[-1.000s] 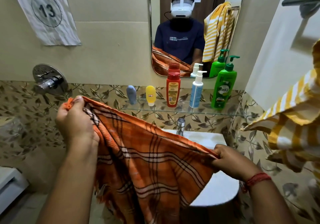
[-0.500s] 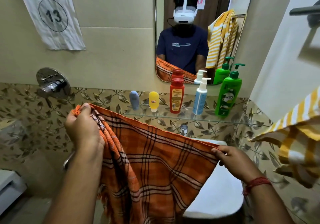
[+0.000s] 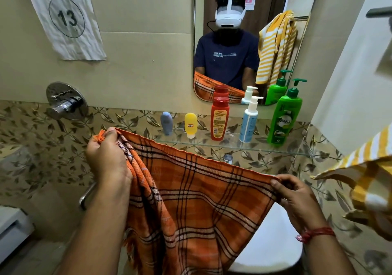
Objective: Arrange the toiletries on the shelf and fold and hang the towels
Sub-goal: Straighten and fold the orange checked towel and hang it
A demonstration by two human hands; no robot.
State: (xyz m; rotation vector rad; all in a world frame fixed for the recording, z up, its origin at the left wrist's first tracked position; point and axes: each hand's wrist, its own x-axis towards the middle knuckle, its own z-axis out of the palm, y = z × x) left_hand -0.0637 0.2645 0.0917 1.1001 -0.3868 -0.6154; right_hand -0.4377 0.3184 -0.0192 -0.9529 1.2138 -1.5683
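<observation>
An orange plaid towel (image 3: 197,200) is stretched out in front of me over the white sink (image 3: 271,247). My left hand (image 3: 106,155) grips its bunched upper left corner. My right hand (image 3: 297,198) pinches the upper right corner, lower down. On the glass shelf (image 3: 229,145) stand a grey-blue tube (image 3: 166,123), a yellow tube (image 3: 190,125), a red bottle (image 3: 219,118), a white and blue pump bottle (image 3: 249,122) and a green pump bottle (image 3: 284,117). A yellow striped towel (image 3: 364,181) hangs at the right edge.
A mirror (image 3: 239,41) above the shelf reflects a person and the yellow towel. A chrome wall valve (image 3: 65,101) sits at left, with a metal bar (image 3: 87,194) below it. The tap tip (image 3: 228,159) peeks over the towel's edge. A paper sign (image 3: 65,17) hangs top left.
Both hands stay on the towel's corners and the cloth is pulled flatter between them. The view has tilted down slightly, so the shelf and mirror sit lower in frame.
</observation>
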